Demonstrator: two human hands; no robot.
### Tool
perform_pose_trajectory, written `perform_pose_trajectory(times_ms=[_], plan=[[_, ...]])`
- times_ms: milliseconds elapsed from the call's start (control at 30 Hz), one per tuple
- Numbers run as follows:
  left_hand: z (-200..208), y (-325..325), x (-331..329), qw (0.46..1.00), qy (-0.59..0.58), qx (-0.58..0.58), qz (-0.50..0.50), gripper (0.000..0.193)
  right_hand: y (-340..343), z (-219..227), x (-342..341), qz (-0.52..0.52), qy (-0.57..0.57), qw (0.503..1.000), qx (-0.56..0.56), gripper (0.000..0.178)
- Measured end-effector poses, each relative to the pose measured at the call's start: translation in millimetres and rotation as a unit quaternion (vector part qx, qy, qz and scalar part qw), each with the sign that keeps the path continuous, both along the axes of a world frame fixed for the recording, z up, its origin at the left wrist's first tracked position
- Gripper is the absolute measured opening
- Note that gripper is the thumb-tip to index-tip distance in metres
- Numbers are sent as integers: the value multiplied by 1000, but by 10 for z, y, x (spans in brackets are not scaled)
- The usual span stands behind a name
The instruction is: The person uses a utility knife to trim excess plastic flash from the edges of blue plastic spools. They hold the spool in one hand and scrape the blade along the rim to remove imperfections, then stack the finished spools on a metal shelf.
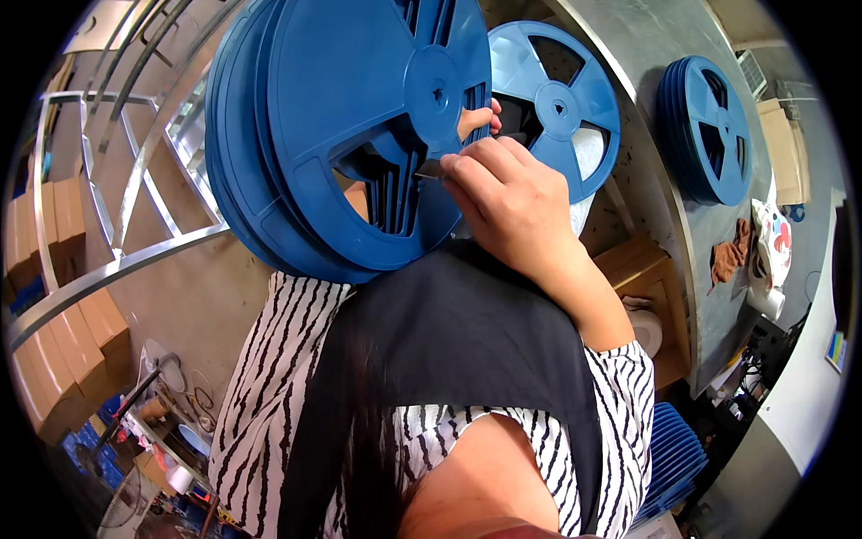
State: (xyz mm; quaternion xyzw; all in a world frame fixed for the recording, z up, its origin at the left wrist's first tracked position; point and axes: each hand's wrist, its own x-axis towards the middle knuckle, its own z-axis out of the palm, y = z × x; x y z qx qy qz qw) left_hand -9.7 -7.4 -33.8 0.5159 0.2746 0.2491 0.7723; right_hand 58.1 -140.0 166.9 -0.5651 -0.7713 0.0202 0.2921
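A stack of large blue plastic reels [350, 99], with spoked windows and a round hub, stands tilted in front of my chest. My left forearm passes behind it and shows partly through a window. The fingers of my left hand [478, 120] curl at the stack's right side, gripping it; the rest of that hand is hidden. My right hand [512, 193] is closed in a pinch at the window below the hub. Between its thumb and fingers sticks out a small, flat, dark metal piece [429, 170], its tip at the reel's window edge.
Another blue reel [575, 90] stands just behind, beside the grey table [628, 27]. More stacked reels [705, 130] sit on that table, with a brown cloth [730, 254] and a white bag [770, 238]. A metal rack frame [126, 260] and cardboard boxes [76, 350] are at left.
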Motion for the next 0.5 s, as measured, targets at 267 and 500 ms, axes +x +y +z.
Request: perform_pose_trajectory(times_ms=[267,500], plan=[[-51,33,-2,1000,7,8,-6,24,-44,80,-43,39,-62,997,-35,17],[-82,26,23,1000,8,10,-7,22,-131,88,0,59,49,995,-55,22]])
